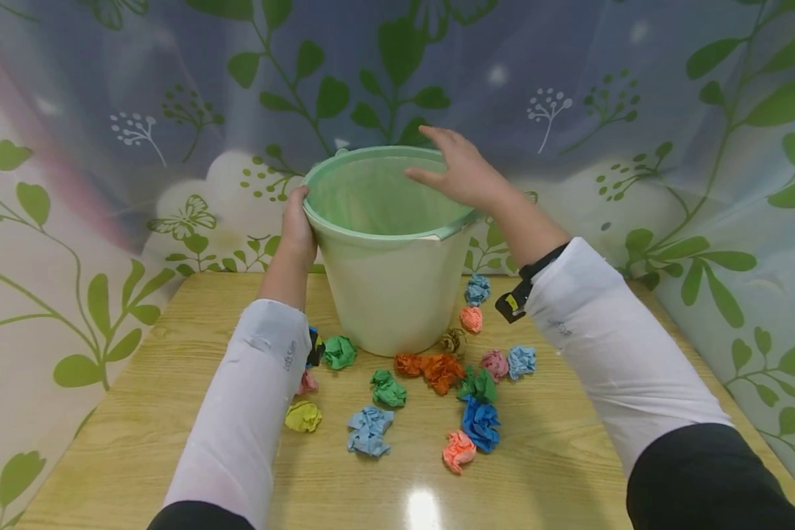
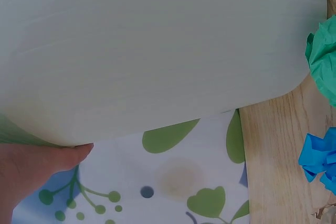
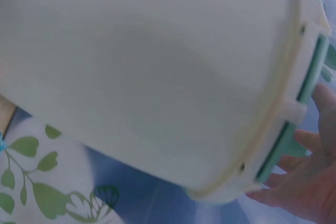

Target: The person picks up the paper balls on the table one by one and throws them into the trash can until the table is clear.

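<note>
A pale waste bin (image 1: 391, 294) with a green rim stands upright toward the table's far edge, its visible inside bare. My left hand (image 1: 298, 228) grips it at the left side of the rim; in the left wrist view a fingertip (image 2: 84, 152) lies right at the rim's edge. My right hand (image 1: 467, 173) is over the right side of the rim, fingers spread and holding nothing. In the right wrist view, the right fingers (image 3: 310, 140) show beyond the bin's rim. Around the base lie crumpled paper balls, among them an orange one (image 1: 442, 372) and a green one (image 1: 340, 352).
More paper balls lie in front: a yellow one (image 1: 303, 417), a light blue one (image 1: 369, 430), a dark blue one (image 1: 481, 425) and a salmon one (image 1: 459, 451). Another light blue ball (image 1: 478, 290) is right of the bin. A leaf-patterned curtain (image 1: 172, 96) hangs behind the wooden table (image 1: 139, 412).
</note>
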### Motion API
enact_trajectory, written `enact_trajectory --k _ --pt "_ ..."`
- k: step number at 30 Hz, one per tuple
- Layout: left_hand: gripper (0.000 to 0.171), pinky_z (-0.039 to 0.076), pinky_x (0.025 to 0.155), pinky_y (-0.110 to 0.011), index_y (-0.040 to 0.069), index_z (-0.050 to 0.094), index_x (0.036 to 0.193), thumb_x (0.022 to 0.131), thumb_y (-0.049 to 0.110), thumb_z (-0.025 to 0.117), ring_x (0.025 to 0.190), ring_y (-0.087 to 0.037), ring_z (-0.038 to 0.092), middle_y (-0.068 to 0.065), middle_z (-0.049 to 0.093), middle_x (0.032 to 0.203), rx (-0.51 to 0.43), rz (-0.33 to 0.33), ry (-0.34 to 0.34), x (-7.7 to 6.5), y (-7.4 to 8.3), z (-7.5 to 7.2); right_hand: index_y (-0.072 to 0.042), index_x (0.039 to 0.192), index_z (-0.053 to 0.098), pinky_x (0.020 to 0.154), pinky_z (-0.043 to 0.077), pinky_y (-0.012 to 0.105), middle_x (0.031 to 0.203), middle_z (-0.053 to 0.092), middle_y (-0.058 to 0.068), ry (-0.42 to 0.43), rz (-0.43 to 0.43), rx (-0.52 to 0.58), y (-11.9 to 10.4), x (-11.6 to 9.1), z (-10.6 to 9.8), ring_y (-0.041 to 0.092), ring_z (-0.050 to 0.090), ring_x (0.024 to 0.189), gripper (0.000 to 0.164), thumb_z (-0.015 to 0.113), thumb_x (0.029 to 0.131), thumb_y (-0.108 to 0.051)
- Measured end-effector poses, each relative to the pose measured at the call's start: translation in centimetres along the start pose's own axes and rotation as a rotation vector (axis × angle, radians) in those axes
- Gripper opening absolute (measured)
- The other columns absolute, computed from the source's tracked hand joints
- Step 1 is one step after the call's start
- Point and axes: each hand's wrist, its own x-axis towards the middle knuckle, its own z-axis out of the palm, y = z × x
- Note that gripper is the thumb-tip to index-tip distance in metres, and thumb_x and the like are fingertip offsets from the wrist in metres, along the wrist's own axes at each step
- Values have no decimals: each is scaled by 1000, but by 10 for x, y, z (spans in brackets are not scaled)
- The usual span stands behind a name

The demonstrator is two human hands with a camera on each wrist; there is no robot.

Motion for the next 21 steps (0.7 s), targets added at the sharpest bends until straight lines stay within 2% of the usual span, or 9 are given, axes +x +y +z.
enact_trajectory --k 10,16,21 --pt "55 22 117 -28 19 35 150 98 37 28 138 -12 32 5 32 155 1 19 -2 -1 1 -1 -24 157 0 119 5 58 163 -9 8 25 11 14 16 -19 -20 29 -9 150 77 41 98 -54" --pt "55 20 118 -29 19 35 150 98 37 28 138 -13 32 3 33 154 4 -2 8 -3 0 -2 -23 157 2 118 5 60 163 -9 8 72 12 25 31 -35 -27 30 -8 150 74 39 99 -52" --pt "55 24 115 -29 16 38 148 98 36 29 134 -15 35 -1 37 150 -14 -3 23 -4 -1 1 -20 157 3 116 5 63 163 -8 12 116 30 51 48 -54 -30 34 -6 149 73 40 100 -49"
